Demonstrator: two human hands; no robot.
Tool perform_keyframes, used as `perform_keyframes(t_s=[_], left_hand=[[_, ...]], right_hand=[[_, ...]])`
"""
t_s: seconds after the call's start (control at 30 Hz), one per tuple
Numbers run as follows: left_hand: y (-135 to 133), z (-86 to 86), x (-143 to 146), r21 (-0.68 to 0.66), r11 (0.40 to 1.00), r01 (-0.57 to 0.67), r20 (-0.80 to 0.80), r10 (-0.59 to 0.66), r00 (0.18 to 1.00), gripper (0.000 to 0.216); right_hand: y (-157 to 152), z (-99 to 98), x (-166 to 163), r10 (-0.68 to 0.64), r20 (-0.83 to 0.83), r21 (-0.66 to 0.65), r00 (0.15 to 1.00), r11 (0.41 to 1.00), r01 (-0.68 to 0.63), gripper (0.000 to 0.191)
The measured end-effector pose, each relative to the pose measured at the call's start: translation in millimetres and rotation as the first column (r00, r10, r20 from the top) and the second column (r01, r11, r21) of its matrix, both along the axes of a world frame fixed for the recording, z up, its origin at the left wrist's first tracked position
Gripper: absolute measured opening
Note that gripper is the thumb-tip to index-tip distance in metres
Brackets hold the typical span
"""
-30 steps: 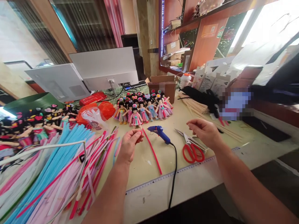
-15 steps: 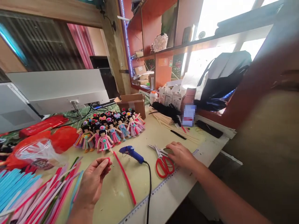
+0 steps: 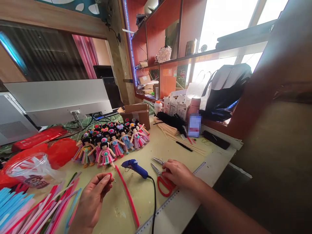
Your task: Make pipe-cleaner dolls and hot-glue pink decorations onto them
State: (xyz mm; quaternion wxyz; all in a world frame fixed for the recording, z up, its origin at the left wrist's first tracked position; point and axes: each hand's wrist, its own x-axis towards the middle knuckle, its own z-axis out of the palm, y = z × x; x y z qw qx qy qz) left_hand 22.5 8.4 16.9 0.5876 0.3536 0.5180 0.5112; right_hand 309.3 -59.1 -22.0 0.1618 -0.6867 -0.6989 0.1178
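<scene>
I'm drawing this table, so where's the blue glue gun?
In the head view, the blue glue gun is on the table, left of centre, between the red strip at left and red-handled scissors at right.

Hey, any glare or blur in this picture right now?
In the head view, glare blows out the large glass window; the brown wall at far right looks hazy and soft; a bluish pixelated patch sits before the pink cylindrical bottle; the red-handled metal scissors look fairly sharp.
</scene>
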Motion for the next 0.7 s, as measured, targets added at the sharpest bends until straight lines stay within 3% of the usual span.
perform_keyframes(t_s=[0.13,0.23,0.27,0.33,0.43,0.53,0.6,0.7], left_hand=[[1,-0.7,-2,-0.001,1.0,-0.007,0.007,0.007,1.0,0.036],[2,-2.4,-2,0.003,1.0,-0.019,0.004,0.019,1.0,0.036],[2,-3.0,-1,0.002,1.0,-0.02,0.0,0.02,1.0,0.036],[3,-3.9,0,-0.007,1.0,-0.02,-0.008,0.019,1.0,0.037],[3,-3.7,2,-0.025,0.999,-0.027,-0.02,0.027,0.999,0.038],[2,-2.2,4,-0.037,0.998,-0.041,-0.039,0.04,0.998,0.038],[2,-1.5,3,-0.04,0.998,-0.045,-0.046,0.043,0.998,0.038],[3,-2.6,2,-0.046,0.998,-0.04,-0.05,0.037,0.998,0.037]], right_hand=[[3,-10.1,13,-0.041,-0.004,0.084,0.999,0.996,0.041,0.023],[11,-14.6,45,-0.132,-0.206,0.127,0.97,0.979,0.16,0.019],[16,-12.9,62,-0.232,-0.33,0.156,0.915,0.943,0.295,0.016],[29,-3.9,104,-0.361,-0.39,0.215,0.847,0.859,0.465,0.016],[51,16.7,176,-0.546,-0.473,0.285,0.691,0.647,0.707,0.03],[69,30.2,233,-0.638,-0.541,0.302,0.548,0.461,0.835,0.038],[77,31.2,255,-0.644,-0.573,0.292,0.507,0.418,0.86,0.04],[87,25.5,271,-0.627,-0.601,0.258,0.495,0.435,0.863,0.039]])
